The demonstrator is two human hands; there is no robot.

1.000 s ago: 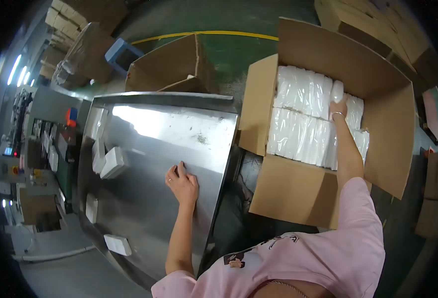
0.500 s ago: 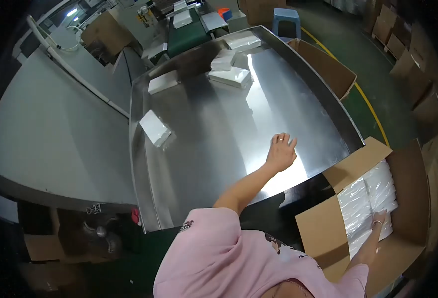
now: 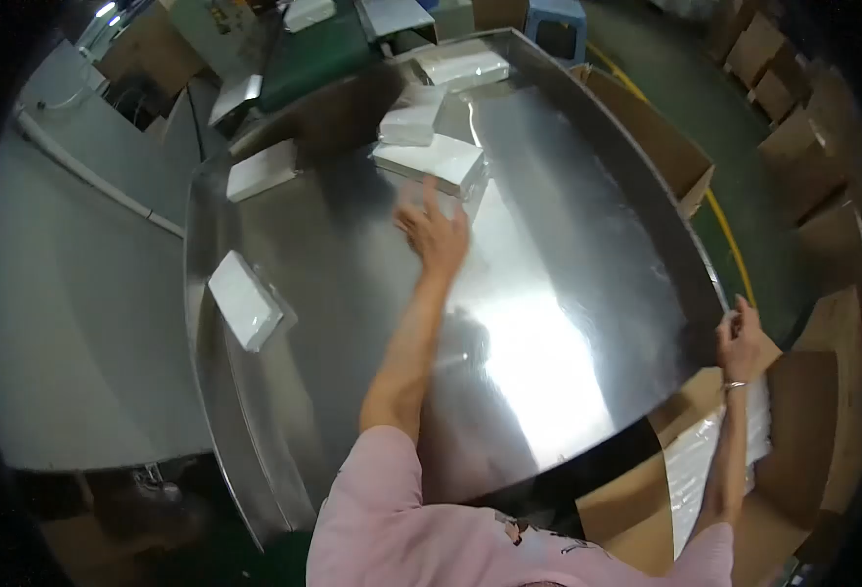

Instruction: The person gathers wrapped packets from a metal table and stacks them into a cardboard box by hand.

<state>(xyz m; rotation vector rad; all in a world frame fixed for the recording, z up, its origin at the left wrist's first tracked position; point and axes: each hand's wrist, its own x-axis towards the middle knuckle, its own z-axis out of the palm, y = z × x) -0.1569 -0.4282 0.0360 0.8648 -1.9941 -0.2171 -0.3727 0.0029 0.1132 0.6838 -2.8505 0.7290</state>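
My left hand (image 3: 434, 230) reaches over the steel table with its fingers spread and nothing in them. Just beyond its fingertips lies a white block-shaped pack (image 3: 431, 161) in clear wrap. A second white pack (image 3: 412, 117) rests against and partly on it, with another white pack (image 3: 465, 68) farther back. On the left side are a white pack (image 3: 263, 171) and a tilted white pack (image 3: 245, 300). At the table's right rim (image 3: 702, 256), my right hand (image 3: 741, 342) is closed around the edge, with a bracelet on its wrist.
Below my right arm stands an open carton (image 3: 812, 421) holding white wrapped packs (image 3: 693, 470). A green conveyor (image 3: 313, 64) meets the table's far side. Another carton (image 3: 661, 142) and a blue stool (image 3: 556, 27) stand beyond the right rim. A grey panel (image 3: 79, 293) borders the left.
My left hand has moved forward and left to the packs. My right hand has left the packs in the carton and come up to the table rim. The view has shifted.
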